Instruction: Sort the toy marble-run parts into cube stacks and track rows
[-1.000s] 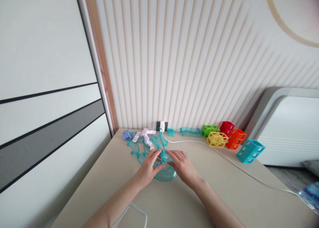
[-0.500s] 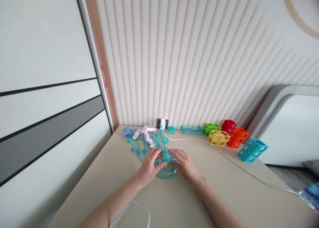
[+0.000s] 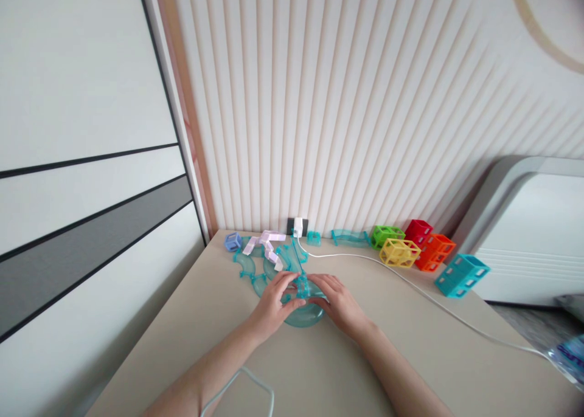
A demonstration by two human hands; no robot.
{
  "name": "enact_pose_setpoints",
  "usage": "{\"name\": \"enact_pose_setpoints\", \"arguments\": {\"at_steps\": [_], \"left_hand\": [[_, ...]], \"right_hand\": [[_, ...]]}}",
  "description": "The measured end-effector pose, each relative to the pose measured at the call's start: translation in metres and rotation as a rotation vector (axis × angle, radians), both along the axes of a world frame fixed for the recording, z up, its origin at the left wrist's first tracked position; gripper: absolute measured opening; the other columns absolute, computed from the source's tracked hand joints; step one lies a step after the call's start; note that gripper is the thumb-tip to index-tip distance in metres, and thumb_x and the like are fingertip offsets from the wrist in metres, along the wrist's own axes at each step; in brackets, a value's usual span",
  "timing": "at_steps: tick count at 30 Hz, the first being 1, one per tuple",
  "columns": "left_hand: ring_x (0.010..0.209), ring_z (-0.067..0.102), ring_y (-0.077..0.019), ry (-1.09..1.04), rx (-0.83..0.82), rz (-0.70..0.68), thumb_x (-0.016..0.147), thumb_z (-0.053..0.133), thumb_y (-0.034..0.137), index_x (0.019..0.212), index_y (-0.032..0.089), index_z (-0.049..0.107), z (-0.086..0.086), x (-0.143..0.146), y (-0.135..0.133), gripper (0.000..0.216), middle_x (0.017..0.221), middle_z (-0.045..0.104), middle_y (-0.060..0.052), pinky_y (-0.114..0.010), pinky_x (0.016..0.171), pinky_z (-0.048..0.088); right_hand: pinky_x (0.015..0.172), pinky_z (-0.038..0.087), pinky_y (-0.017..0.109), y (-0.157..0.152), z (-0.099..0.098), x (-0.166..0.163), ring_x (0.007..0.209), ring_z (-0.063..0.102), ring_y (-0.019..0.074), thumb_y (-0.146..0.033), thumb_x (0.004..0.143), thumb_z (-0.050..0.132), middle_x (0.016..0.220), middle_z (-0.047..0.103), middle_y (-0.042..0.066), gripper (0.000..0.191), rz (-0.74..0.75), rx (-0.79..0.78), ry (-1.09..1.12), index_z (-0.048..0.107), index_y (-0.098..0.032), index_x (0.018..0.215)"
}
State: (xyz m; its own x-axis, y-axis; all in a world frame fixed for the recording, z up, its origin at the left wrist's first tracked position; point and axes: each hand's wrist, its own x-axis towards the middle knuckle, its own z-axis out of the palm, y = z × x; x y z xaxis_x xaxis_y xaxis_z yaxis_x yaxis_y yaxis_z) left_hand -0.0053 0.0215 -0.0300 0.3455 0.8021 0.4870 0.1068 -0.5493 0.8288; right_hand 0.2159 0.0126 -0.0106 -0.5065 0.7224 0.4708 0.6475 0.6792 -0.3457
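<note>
Left of the white charger plug (image 3: pixel 298 227) lie a blue lattice cube (image 3: pixel 232 242), curved teal track pieces (image 3: pixel 247 265) and, among them, a lilac angled strip (image 3: pixel 267 242). On the plug's near side, the left hand (image 3: pixel 272 303) grasps a translucent teal track assembly (image 3: pixel 302 287) between fingers and thumb, and the right hand (image 3: pixel 341 304) grips its other side likewise. Right of the plug are a small teal connector (image 3: pixel 314 238), a long teal track (image 3: pixel 350 238), and a green block (image 3: pixel 387 236), yellow block (image 3: pixel 399 253), red block (image 3: pixel 418 231), orange block (image 3: pixel 435 251) and turquoise block (image 3: pixel 462 275)
</note>
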Motion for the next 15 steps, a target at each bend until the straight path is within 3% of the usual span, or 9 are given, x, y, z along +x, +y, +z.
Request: {"name": "enact_pose_setpoints", "arguments": {"at_steps": [9,15], "left_hand": [[0.107,0.066,-0.0250,-0.027,0.002,0.013,0.086,0.070,0.041,0.128,0.024,0.057,-0.0021,-0.0004,0.0008,0.048,0.123,0.058,-0.010,-0.042,0.089,0.061],[0.104,0.068,-0.0248,-0.035,-0.014,0.013,0.085,0.071,0.039,0.128,0.023,0.056,-0.0025,-0.0004,0.0005,0.049,0.124,0.058,-0.011,-0.042,0.088,0.061]], "right_hand": [[0.100,0.050,0.045,-0.0026,0.0015,0.0023,0.120,0.059,0.0284,-0.039,0.096,0.060,0.134,0.062,0.013,0.057,0.024,0.004,-0.045,0.040,-0.027,0.148],[0.102,0.048,0.045,-0.0033,0.0005,0.0024,0.122,0.057,0.0269,-0.032,0.102,0.046,0.135,0.060,0.013,0.050,0.028,0.022,-0.056,0.037,-0.025,0.150]]}}
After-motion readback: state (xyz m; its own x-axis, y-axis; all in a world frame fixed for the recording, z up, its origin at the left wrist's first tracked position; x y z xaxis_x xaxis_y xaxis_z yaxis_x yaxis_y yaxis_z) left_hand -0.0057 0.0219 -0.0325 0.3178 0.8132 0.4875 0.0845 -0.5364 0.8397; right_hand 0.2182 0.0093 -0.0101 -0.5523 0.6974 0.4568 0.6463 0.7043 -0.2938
